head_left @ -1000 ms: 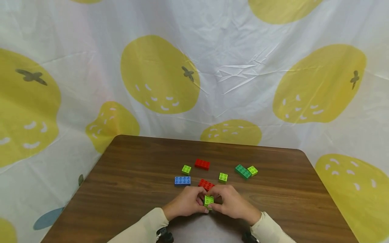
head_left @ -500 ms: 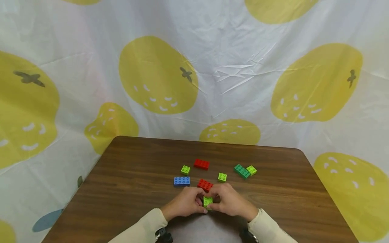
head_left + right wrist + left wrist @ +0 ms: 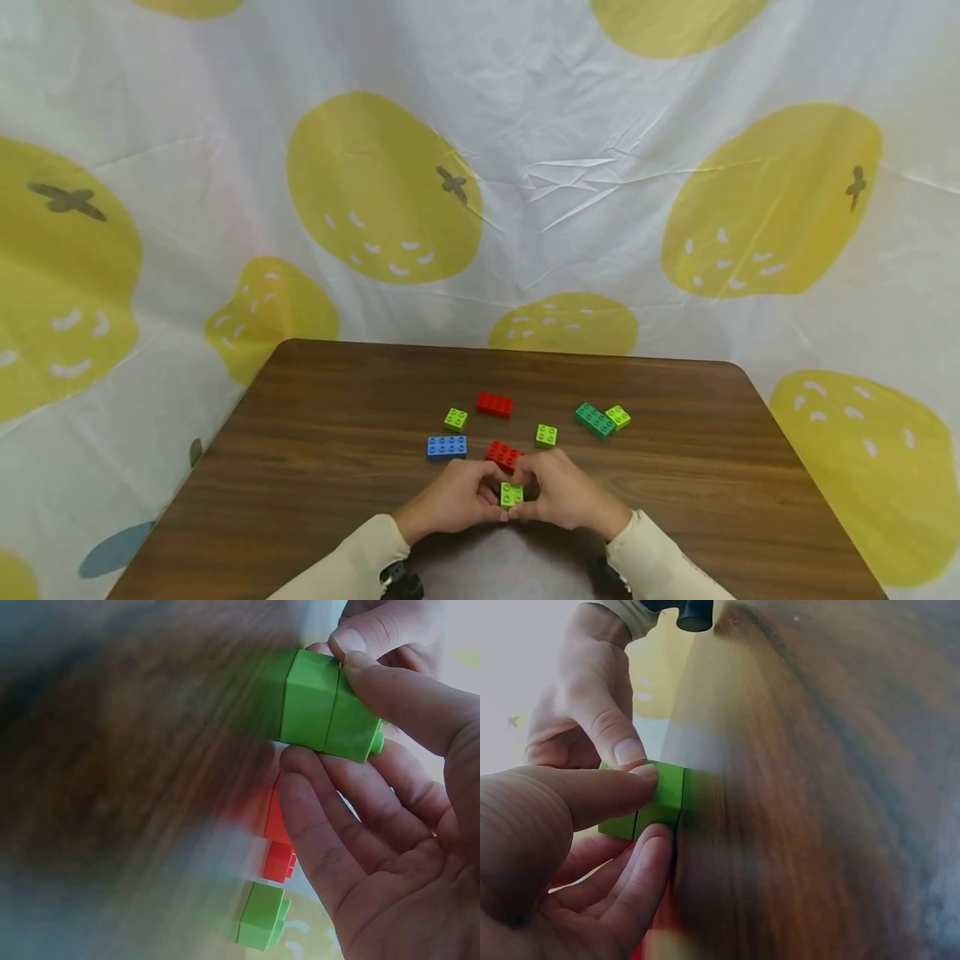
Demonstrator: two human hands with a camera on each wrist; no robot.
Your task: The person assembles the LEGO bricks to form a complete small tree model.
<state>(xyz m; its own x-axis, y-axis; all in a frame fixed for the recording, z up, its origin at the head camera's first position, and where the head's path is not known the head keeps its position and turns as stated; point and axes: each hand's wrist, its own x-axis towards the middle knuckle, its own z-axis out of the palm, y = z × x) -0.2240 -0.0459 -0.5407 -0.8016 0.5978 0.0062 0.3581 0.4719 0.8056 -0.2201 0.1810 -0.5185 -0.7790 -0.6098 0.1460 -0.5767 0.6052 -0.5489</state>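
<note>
In the head view two small lime-green toy bricks (image 3: 512, 495), stacked with the studded face up, sit between both hands near the front of the table. My left hand (image 3: 453, 497) pinches the stack from the left, its thumb in front and fingers behind. From the other side my right hand (image 3: 567, 493) grips it between thumb and fingers. A seam between the two bricks (image 3: 311, 701) shows in the right wrist view, low over the wood. Both thumb tips meet at the stack's near face. A red eight-stud brick (image 3: 503, 456) lies just beyond the fingers.
On the brown table (image 3: 337, 483) lie a blue brick (image 3: 447, 447), another red brick (image 3: 495, 405), a dark green brick (image 3: 595, 420) and lime bricks at left (image 3: 456, 419), middle (image 3: 547, 435) and right (image 3: 618, 417). A lemon-print cloth (image 3: 570, 233) hangs behind.
Both hands keep their hold on the lime stack, with only small finger shifts. The right thumb sits slightly lower on its near side. The whole head view has drifted a little.
</note>
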